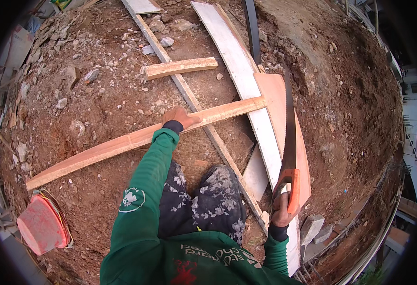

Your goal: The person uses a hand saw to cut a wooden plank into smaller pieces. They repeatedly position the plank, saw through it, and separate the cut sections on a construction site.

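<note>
My left hand [181, 117] is closed over a long wooden beam [137, 137], which runs from the lower left up to the right. The beam lies across a thin wooden strip [220, 148], and its right end rests by a white-faced board [239, 71]. In my right hand [282, 211] is the orange handle of a handsaw [290, 128]. The saw's dark blade points away from me, over a reddish plywood board [277, 102], to the right of the beam's end. A short wooden block [182, 68] lies across the strip farther off.
Brown soil with scattered stones surrounds the wood. At the lower left a red bucket [42, 225] lies tipped. A dark bar [252, 31] stretches away at the top. Grey concrete chunks [311, 229] sit near my right forearm. My knees [218, 190] are bent below the beam.
</note>
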Motion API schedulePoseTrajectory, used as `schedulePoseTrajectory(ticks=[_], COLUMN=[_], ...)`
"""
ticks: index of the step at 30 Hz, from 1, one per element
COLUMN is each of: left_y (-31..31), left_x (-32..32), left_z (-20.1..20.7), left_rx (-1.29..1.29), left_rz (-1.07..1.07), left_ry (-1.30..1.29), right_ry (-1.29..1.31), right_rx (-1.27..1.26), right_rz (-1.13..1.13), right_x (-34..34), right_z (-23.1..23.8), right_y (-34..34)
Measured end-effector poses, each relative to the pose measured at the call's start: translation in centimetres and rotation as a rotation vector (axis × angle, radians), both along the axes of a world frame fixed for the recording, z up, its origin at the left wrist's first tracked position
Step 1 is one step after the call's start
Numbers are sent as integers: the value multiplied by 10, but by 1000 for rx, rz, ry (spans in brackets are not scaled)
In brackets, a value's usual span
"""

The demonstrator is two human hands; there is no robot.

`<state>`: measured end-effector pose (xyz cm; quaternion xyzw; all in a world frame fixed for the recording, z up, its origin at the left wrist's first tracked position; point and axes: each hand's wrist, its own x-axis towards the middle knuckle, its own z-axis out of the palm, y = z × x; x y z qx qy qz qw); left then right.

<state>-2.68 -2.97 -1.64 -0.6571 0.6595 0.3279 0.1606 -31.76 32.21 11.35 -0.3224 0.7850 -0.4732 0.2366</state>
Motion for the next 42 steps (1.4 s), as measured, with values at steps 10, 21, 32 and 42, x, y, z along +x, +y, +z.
schedulePoseTrajectory(ticks=[10,21,32,42], left_y=[0,-10,-17,-17], left_x=[-2,2,6,2], left_z=[-16,-29,-26,-21], left_rx=[49,106,70,125], left_rz=[5,19,44,24], left_ry=[41,6,75,62], right_ry=[-213,-164,-247,-316], right_rx=[63,63,172,141], right_rz=[347,378,411,448], right_x=[77,91,77,77], right_z=[-38,-39,-13,-53], right_y=[-42,-16,-1,-53])
